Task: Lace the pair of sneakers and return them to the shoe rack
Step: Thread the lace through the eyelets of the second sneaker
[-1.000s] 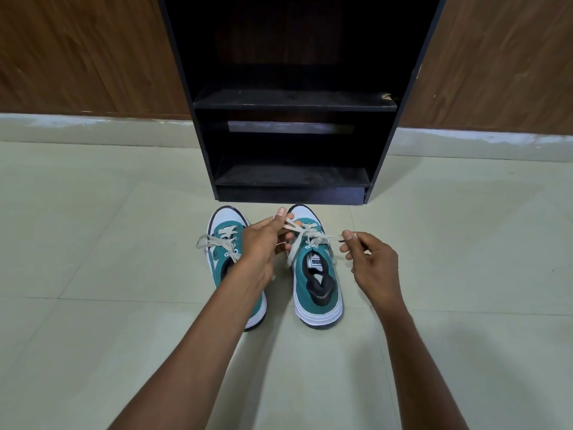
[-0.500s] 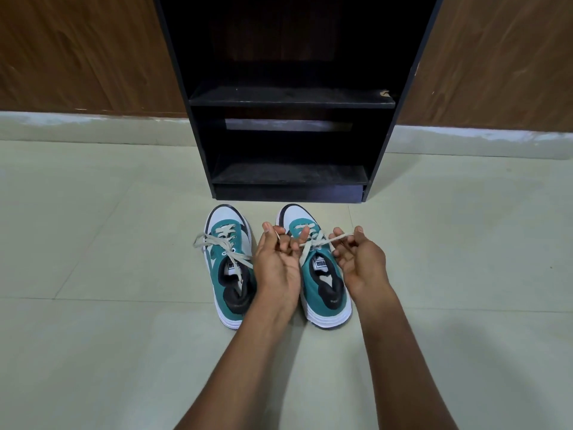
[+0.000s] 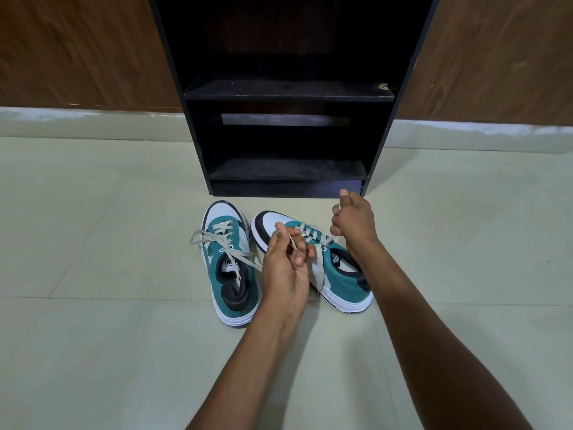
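Head view: 2 sneakers (image 3: 231,268), 2 hands (image 3: 286,271) (each pinching lace (image 3: 317,268)), 1 rack (image 3: 288,94).

Premises: a domestic interior, most likely a home entryway or storage corner. Evidence follows. A black open-fronted wooden shoe rack (image 3: 288,94) with two visible shelves stands against a brown wood-grain panelled wall (image 3: 77,51). A pale skirting strip (image 3: 93,117) runs along the wall's foot. The floor (image 3: 93,212) consists of large pale greenish glazed tiles with thin joints. A pair of teal-and-white canvas sneakers (image 3: 231,274) sits on the floor directly before the rack.
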The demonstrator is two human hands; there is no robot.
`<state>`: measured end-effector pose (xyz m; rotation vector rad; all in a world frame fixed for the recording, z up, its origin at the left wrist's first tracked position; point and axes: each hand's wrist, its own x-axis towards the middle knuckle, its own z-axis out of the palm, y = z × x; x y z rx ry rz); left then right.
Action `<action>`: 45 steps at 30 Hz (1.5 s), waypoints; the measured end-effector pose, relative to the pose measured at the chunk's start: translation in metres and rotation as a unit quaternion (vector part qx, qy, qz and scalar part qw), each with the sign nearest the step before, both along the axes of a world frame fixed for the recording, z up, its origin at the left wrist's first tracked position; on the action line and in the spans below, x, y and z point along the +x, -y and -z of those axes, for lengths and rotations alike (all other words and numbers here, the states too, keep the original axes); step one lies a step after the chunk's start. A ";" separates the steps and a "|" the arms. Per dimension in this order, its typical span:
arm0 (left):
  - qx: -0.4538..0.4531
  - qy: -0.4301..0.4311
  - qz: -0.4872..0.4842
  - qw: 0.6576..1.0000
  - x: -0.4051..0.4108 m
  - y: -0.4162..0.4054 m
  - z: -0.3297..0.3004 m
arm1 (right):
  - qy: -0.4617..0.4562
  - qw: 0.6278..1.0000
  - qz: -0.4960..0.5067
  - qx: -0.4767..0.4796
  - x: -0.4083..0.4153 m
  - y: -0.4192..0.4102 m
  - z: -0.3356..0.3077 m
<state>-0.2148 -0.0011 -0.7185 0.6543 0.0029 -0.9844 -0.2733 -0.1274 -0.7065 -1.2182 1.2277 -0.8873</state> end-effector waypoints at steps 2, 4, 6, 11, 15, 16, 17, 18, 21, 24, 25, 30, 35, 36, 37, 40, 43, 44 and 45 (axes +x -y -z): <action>-0.002 0.009 0.006 1.000 0.003 -0.002 0.002 | -0.018 0.998 -0.032 -0.046 -0.001 -0.003 0.000; 0.004 0.019 0.010 1.000 0.004 -0.006 0.005 | -0.038 0.994 -0.059 -0.083 -0.002 -0.006 0.000; 0.007 0.021 0.005 1.000 0.005 -0.008 0.008 | -0.022 0.996 -0.063 -0.063 -0.002 -0.007 -0.002; -0.008 0.010 -0.006 1.000 0.008 -0.009 0.007 | 0.220 0.949 -0.106 0.199 -0.009 0.000 -0.001; -0.003 0.020 0.019 1.000 0.003 -0.009 0.004 | 0.229 0.936 -0.170 0.207 -0.014 0.005 0.006; 0.000 0.022 0.018 1.000 0.001 -0.008 0.003 | 0.213 0.943 -0.175 0.188 -0.012 0.005 0.006; 0.001 0.021 0.016 1.000 -0.001 -0.007 0.001 | 0.196 0.950 -0.176 0.170 -0.010 0.006 0.006; 0.001 0.015 0.015 1.000 -0.003 -0.006 -0.001 | 0.183 0.955 -0.174 0.156 -0.008 0.007 0.006; 0.004 -0.014 0.013 1.000 -0.008 -0.008 -0.003 | 0.154 0.967 -0.161 0.124 -0.003 0.010 0.007; 0.005 -0.030 0.005 1.000 -0.012 -0.011 -0.003 | 0.127 0.977 -0.144 0.097 0.000 0.010 0.012; 0.008 -0.034 0.004 0.999 -0.013 -0.012 -0.002 | 0.120 0.979 -0.139 0.090 0.000 0.010 0.013; 0.019 -0.039 0.000 0.999 -0.013 -0.016 -0.002 | 0.091 0.983 -0.149 0.054 0.000 0.011 0.017; 0.027 -0.055 -0.003 0.998 -0.012 -0.019 -0.001 | 0.067 0.987 -0.143 0.027 0.002 0.006 0.017; 0.030 -0.055 -0.002 0.998 -0.012 -0.019 -0.001 | 0.062 0.988 -0.139 0.022 0.002 0.006 0.017; 0.033 -0.055 0.000 0.998 -0.011 -0.020 -0.001 | 0.059 0.989 -0.136 0.018 0.002 0.005 0.018; 0.040 -0.055 0.003 0.998 -0.011 -0.019 0.000 | 0.062 0.989 -0.131 0.021 0.002 0.005 0.019; 0.049 -0.049 0.013 0.998 -0.009 -0.017 0.000 | 0.077 0.991 -0.107 0.030 0.003 0.006 0.018; 0.060 -0.040 0.019 0.997 -0.008 -0.016 0.000 | 0.081 0.992 -0.094 0.035 0.002 0.006 0.019; 0.072 -0.023 0.026 0.997 -0.007 -0.016 -0.003 | 0.087 0.992 -0.081 0.039 0.002 0.004 0.017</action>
